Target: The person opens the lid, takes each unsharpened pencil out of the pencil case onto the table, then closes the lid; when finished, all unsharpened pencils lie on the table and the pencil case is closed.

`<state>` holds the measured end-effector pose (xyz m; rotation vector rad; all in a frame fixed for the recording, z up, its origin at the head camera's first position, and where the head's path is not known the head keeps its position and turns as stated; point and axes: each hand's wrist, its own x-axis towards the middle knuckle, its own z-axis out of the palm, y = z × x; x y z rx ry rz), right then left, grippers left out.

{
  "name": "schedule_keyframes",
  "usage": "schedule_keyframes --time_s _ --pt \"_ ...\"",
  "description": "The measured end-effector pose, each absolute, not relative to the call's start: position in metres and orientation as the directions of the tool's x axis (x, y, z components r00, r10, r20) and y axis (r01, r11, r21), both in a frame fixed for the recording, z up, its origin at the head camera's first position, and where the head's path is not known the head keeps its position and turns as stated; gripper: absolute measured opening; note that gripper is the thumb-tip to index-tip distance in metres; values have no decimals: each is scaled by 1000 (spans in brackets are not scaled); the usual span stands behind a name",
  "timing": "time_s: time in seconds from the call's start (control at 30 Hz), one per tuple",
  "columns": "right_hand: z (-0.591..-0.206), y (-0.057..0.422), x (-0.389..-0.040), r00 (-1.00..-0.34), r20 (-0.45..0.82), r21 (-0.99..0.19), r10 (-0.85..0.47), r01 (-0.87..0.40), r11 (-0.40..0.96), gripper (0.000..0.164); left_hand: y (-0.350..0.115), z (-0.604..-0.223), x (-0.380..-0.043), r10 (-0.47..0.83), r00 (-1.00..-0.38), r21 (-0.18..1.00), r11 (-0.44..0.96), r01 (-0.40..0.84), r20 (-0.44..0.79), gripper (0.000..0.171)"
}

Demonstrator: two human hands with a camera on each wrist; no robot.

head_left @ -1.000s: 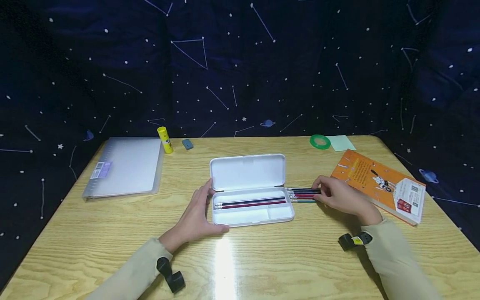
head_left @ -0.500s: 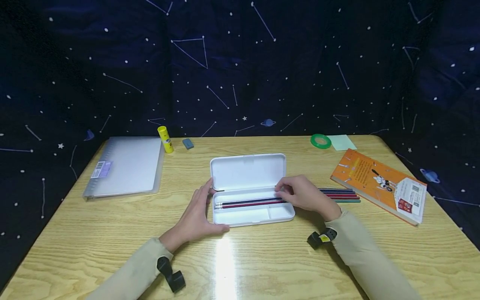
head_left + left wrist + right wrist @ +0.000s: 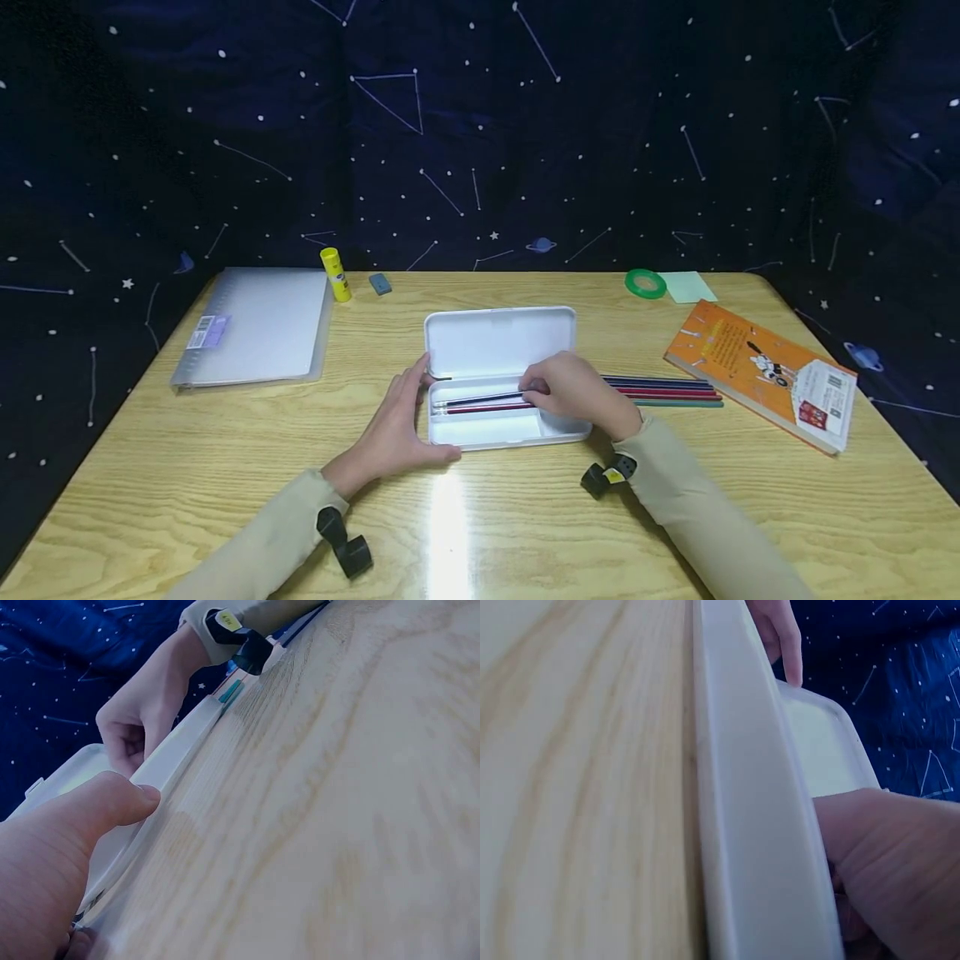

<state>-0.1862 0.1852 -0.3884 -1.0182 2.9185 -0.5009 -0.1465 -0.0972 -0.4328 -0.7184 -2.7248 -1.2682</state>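
— Wooden, is it, the surface we're working on?

— Yes, a pale wood-grain table (image 3: pixel 225 467), with a dark blue cloth (image 3: pixel 480 125) printed with stars and constellation lines hanging behind it and wrapping both sides.

— Where are our hands?

— At the middle of the table sits a white pencil case (image 3: pixel 501 431), its lid standing open toward the backdrop. Our left hand (image 3: pixel 395 433) rests against the case's left end, fingers straight and relaxed, thumb along the front edge. Our right hand (image 3: pixel 573 392) reaches over the tray, fingers pinching a dark pencil (image 3: pixel 480 397) that lies at a slight slant across the tray, above a red pencil (image 3: pixel 483 407) lying flat in it.

— And around the case?

— Just right of it, a row of loose pencils (image 3: pixel 667 391) lies flat, parallel to the front edge. Farther right is an orange book (image 3: pixel 757 362), angled toward the right edge. At the back edge we see a green tape roll (image 3: pixel 644 283) beside a pale sticky note (image 3: pixel 688 286), and at back left a yellow glue stick (image 3: pixel 335 274), a small grey eraser (image 3: pixel 380 284) and a frosted binder (image 3: pixel 255 325).

— Room to move?

— Bare wood runs along the whole front, between our beige sleeves and out to both front corners.
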Motion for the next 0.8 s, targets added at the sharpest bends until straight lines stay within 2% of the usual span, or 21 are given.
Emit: schedule_keyframes --time_s 0.2,0.4,0.6,0.8 --pt "-385 182 -183 -795 92 -315 -599 -594 740 5 -97 -432 -145 381 -896 718 556 419 227 133" --pt "-386 202 -170 -859 92 -416 -504 -493 764 7 -95 -433 -144 389 -895 723 552 415 217 133" --pt "-386 235 -161 -896 118 -419 -428 -436 797 7 -96 -433 -145 390 -890 705 562 433 236 132" --pt "-392 279 -152 -898 202 -412 -391 -440 798 3 -97 -432 -146 390 -890 696 572 434 235 132"
